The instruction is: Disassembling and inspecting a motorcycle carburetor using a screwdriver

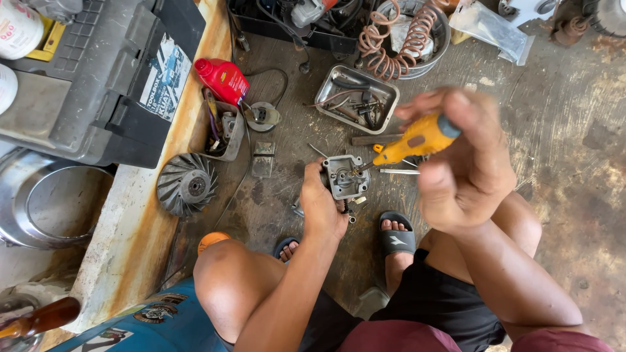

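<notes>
My left hand (319, 205) grips a small grey metal carburettor body (347, 176) and steadies it on the concrete floor between my feet. My right hand (460, 163) is raised and blurred, closed around the yellow handle of a screwdriver (417, 138). The screwdriver's tip points down-left into the top of the carburettor body. Thin metal rods (399, 171) lie on the floor just right of the part.
A metal tray of small parts (357, 98) sits beyond the carburettor, a coiled orange hose (398, 39) behind it. To the left lie a red bottle (223, 79), a finned round fan wheel (187, 184) and a grey toolbox (104, 72) on a raised ledge.
</notes>
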